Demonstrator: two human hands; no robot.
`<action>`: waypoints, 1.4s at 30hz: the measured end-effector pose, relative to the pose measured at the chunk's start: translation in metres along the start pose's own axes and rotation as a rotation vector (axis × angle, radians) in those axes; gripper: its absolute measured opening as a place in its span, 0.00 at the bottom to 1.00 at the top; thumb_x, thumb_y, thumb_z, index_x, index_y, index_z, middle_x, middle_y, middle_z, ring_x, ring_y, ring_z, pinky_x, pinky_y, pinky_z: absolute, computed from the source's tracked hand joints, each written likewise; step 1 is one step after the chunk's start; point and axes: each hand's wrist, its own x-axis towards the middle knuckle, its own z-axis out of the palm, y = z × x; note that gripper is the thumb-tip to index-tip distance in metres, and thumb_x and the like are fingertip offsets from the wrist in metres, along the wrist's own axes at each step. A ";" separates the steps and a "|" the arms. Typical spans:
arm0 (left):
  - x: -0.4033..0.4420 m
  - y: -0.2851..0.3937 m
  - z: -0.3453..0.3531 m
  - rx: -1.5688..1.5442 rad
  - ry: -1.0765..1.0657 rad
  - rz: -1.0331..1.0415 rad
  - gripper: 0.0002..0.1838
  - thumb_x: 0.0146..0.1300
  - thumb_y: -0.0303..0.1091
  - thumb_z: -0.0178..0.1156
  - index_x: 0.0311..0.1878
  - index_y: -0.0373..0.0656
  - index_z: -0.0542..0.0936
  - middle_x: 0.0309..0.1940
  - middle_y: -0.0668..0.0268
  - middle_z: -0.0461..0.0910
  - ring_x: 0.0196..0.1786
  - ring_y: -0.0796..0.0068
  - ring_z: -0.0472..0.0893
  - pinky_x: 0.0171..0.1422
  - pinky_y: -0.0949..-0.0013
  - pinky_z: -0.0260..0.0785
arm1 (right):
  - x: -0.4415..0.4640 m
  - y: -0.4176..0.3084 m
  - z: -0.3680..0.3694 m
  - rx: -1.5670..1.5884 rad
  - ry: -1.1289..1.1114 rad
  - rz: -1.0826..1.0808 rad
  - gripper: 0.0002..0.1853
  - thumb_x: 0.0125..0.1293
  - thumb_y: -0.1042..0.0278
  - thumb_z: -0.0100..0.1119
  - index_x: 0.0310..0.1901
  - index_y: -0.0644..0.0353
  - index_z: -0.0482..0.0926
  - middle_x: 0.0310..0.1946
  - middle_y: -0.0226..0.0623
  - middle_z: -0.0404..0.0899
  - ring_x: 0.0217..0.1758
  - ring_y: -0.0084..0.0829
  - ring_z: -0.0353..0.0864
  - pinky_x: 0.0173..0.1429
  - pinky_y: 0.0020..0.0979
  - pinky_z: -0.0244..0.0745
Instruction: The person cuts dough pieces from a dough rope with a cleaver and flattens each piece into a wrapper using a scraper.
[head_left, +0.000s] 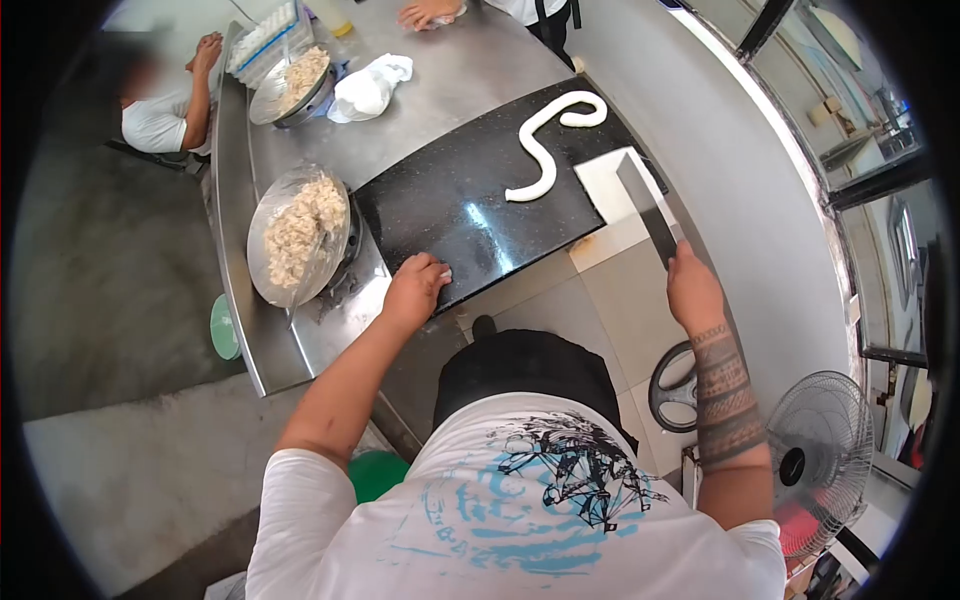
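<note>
From here, my right hand (695, 290) grips a blade (655, 225) near the white container (600, 182); my left (413, 292) curls at the slab's (430, 200) edge, contents unclear. Beyond and between them lies the dough rope (548, 172); I should angle the blade clear.

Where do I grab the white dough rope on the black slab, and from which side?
Probably pinch the dough rope lightly across its blunt near end, bringing the left hand in from the near left. That end points toward this hand, uncurled; the far end hooks back.
</note>
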 end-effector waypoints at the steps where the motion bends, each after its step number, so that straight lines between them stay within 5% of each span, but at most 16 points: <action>1: 0.002 0.002 -0.003 0.015 -0.021 -0.005 0.08 0.65 0.31 0.72 0.44 0.39 0.89 0.41 0.59 0.83 0.48 0.51 0.84 0.54 0.53 0.79 | 0.010 0.000 0.003 0.026 0.011 -0.028 0.14 0.82 0.64 0.52 0.61 0.62 0.73 0.41 0.60 0.87 0.48 0.65 0.87 0.48 0.62 0.81; 3: 0.008 0.008 -0.007 0.056 -0.075 -0.004 0.08 0.65 0.33 0.72 0.43 0.40 0.89 0.39 0.59 0.82 0.47 0.51 0.84 0.55 0.52 0.78 | 0.027 0.007 -0.003 0.059 0.035 -0.097 0.13 0.81 0.64 0.54 0.57 0.63 0.73 0.40 0.59 0.87 0.46 0.65 0.86 0.48 0.61 0.81; 4: 0.015 0.014 -0.016 0.122 -0.264 -0.096 0.11 0.63 0.38 0.75 0.43 0.42 0.90 0.47 0.58 0.85 0.56 0.49 0.83 0.66 0.46 0.74 | 0.034 0.010 -0.014 0.065 0.049 -0.140 0.12 0.81 0.63 0.56 0.55 0.64 0.74 0.38 0.59 0.86 0.44 0.66 0.85 0.48 0.60 0.81; 5: 0.021 0.022 -0.026 0.209 -0.230 -0.014 0.16 0.64 0.44 0.74 0.48 0.43 0.90 0.57 0.54 0.83 0.64 0.45 0.79 0.74 0.41 0.66 | 0.040 0.012 -0.027 0.072 0.068 -0.183 0.13 0.81 0.63 0.57 0.52 0.65 0.74 0.37 0.59 0.86 0.43 0.67 0.84 0.48 0.59 0.81; 8: 0.043 0.034 -0.025 0.352 -0.087 0.055 0.32 0.67 0.60 0.68 0.67 0.49 0.85 0.80 0.47 0.66 0.83 0.37 0.60 0.87 0.33 0.44 | 0.041 -0.012 -0.076 0.374 0.039 -0.054 0.16 0.81 0.58 0.61 0.48 0.67 0.74 0.30 0.51 0.83 0.32 0.54 0.83 0.41 0.50 0.81; 9: 0.051 0.036 -0.018 0.381 -0.034 0.044 0.38 0.68 0.65 0.65 0.74 0.51 0.82 0.86 0.46 0.59 0.88 0.36 0.52 0.90 0.31 0.37 | 0.039 -0.026 -0.089 0.620 0.020 0.037 0.19 0.83 0.54 0.61 0.45 0.65 0.74 0.25 0.39 0.77 0.24 0.34 0.77 0.33 0.37 0.77; 13: 0.056 0.040 0.039 0.405 -0.271 -0.029 0.51 0.72 0.78 0.49 0.90 0.58 0.57 0.89 0.41 0.47 0.90 0.35 0.46 0.91 0.32 0.33 | 0.041 -0.063 -0.080 1.133 0.206 -0.048 0.18 0.86 0.52 0.55 0.45 0.61 0.74 0.24 0.29 0.74 0.22 0.22 0.75 0.27 0.29 0.72; 16: 0.055 0.044 0.041 0.339 -0.318 0.117 0.53 0.69 0.79 0.51 0.89 0.56 0.60 0.88 0.40 0.50 0.89 0.32 0.49 0.90 0.32 0.37 | 0.050 -0.060 0.023 1.242 0.144 0.020 0.18 0.87 0.50 0.51 0.46 0.59 0.73 0.24 0.29 0.74 0.20 0.24 0.75 0.25 0.30 0.72; 18: 0.062 0.041 0.041 0.294 -0.319 0.157 0.53 0.69 0.80 0.51 0.89 0.57 0.60 0.88 0.41 0.49 0.89 0.32 0.49 0.91 0.33 0.38 | 0.041 -0.040 0.101 1.379 -0.251 0.525 0.18 0.86 0.47 0.54 0.48 0.56 0.73 0.23 0.27 0.73 0.18 0.23 0.71 0.23 0.31 0.71; 23: 0.073 0.037 0.037 0.242 -0.374 0.229 0.54 0.69 0.78 0.53 0.89 0.57 0.57 0.89 0.42 0.45 0.90 0.33 0.48 0.91 0.35 0.38 | -0.015 -0.051 0.085 1.260 -0.250 0.441 0.17 0.80 0.54 0.65 0.53 0.59 0.74 0.23 0.26 0.71 0.16 0.19 0.68 0.18 0.28 0.66; 25: 0.070 0.023 0.037 -0.004 -0.345 0.239 0.52 0.72 0.74 0.55 0.90 0.56 0.54 0.90 0.42 0.43 0.91 0.35 0.44 0.92 0.39 0.35 | -0.036 -0.062 0.074 1.125 -0.294 0.370 0.18 0.77 0.56 0.70 0.55 0.61 0.76 0.24 0.27 0.73 0.16 0.18 0.69 0.17 0.28 0.65; 28: 0.077 -0.001 0.040 -0.745 -0.114 -0.049 0.49 0.78 0.64 0.57 0.91 0.50 0.51 0.90 0.38 0.40 0.91 0.36 0.43 0.92 0.42 0.35 | -0.050 -0.100 0.053 0.874 -0.522 0.310 0.23 0.72 0.58 0.75 0.58 0.66 0.79 0.31 0.34 0.84 0.25 0.24 0.82 0.28 0.31 0.78; 30: 0.092 -0.025 0.017 -0.749 0.006 -0.211 0.47 0.80 0.60 0.57 0.91 0.48 0.50 0.90 0.37 0.40 0.91 0.37 0.43 0.92 0.43 0.36 | -0.046 -0.127 0.063 0.874 -0.564 0.122 0.24 0.70 0.60 0.76 0.59 0.68 0.81 0.37 0.39 0.88 0.35 0.29 0.87 0.41 0.34 0.82; 34: 0.105 -0.028 -0.007 0.259 -0.202 0.328 0.47 0.75 0.66 0.58 0.89 0.53 0.57 0.89 0.43 0.48 0.90 0.38 0.48 0.91 0.37 0.40 | -0.016 -0.169 0.106 0.875 -0.703 -0.205 0.26 0.66 0.62 0.79 0.60 0.68 0.83 0.47 0.45 0.92 0.51 0.37 0.90 0.61 0.39 0.82; 36: 0.079 -0.036 0.014 0.157 -0.449 0.505 0.48 0.69 0.70 0.61 0.88 0.62 0.62 0.89 0.46 0.51 0.88 0.34 0.53 0.90 0.32 0.43 | -0.014 -0.180 0.123 0.835 -0.777 -0.229 0.25 0.66 0.62 0.80 0.59 0.67 0.83 0.48 0.45 0.91 0.53 0.38 0.89 0.63 0.39 0.80; 42: 0.067 0.001 0.024 0.075 -0.512 0.409 0.50 0.67 0.72 0.62 0.88 0.66 0.61 0.90 0.47 0.49 0.89 0.34 0.50 0.89 0.28 0.40 | -0.038 -0.160 0.116 0.759 -0.801 -0.201 0.28 0.62 0.63 0.83 0.59 0.68 0.82 0.45 0.49 0.90 0.50 0.39 0.90 0.59 0.39 0.81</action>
